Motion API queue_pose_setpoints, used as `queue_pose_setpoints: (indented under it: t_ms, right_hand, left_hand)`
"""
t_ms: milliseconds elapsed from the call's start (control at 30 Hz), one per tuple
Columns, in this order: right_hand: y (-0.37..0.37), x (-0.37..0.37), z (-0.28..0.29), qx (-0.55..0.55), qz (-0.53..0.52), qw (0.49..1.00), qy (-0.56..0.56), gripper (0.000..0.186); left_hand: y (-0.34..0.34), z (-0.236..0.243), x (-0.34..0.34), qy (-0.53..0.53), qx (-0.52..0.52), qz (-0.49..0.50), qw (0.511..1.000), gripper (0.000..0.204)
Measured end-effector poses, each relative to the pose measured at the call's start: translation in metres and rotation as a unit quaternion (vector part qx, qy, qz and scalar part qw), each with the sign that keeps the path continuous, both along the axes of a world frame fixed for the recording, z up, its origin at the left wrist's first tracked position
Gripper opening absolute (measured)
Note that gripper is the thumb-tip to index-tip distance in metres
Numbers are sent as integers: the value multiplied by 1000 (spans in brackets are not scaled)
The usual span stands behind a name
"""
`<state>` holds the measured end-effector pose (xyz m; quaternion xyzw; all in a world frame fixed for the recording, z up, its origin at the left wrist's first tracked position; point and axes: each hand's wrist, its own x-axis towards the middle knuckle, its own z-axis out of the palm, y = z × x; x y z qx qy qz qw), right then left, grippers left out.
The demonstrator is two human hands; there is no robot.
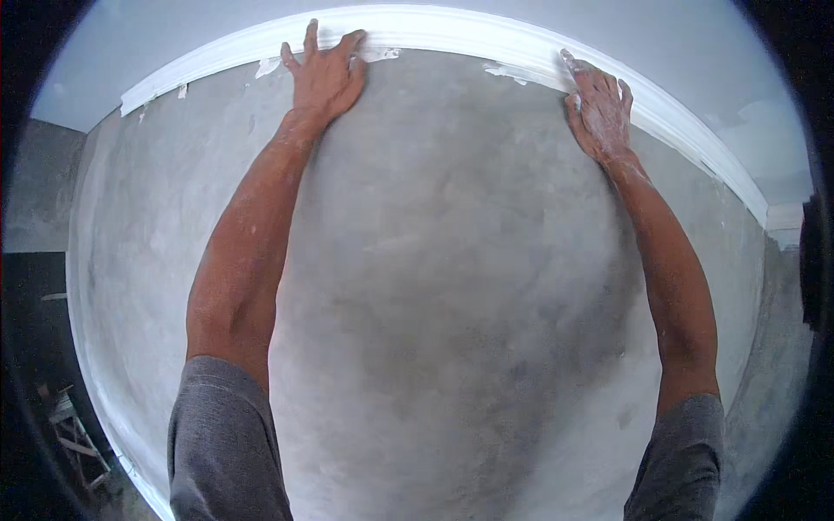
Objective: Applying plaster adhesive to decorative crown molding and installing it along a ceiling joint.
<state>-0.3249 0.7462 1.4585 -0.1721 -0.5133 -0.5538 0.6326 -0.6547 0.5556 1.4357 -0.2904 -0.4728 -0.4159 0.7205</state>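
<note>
Grey rendered wall (452, 286) fills the view, meeting a pale ceiling (608, 26) at 12 o'clock. White cornice moulding (452, 30) runs along that junction, arcing from 10 to 2 o'clock. Left hand (326, 74) open, fingers spread, palm flat on the wall with fingertips on the moulding's lower edge. Right hand (599, 108) open, plaster-dusted, pressed to the moulding at 1 o'clock. White plaster smears (508, 74) squeeze out beneath the strip. Step judged: pressing the moulding into place; next calls for steady even pressure. No packages, labels or signs seen. Object at 8 o'clock, possibly a wooden stool (74, 430); too dark to confirm.
</note>
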Motion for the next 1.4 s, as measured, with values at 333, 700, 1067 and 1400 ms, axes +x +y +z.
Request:
queue_pose_setpoints:
  t_ms: [333, 700, 1067, 1400]
  right_hand:
    - [-60, -68, -6, 85, -12, 993, -81, 51]
    - [-161, -207, 7, 8, -113, 971, -212, 36]
    - [-146, -159, 12, 18, -207, 960, -190, 36]
    - [-148, -193, 8, 61, -159, 959, -227, 35]
  left_hand:
    - [-2, 2, -22, -28, 45, -54, 997, 52]
    - [-1, 5, -33, 0, 68, -25, 997, 48]
    - [-20, -16, -4, -76, -8, -110, 991, 44]
    - [-15, -9, 8, -91, -27, -117, 989, 47]
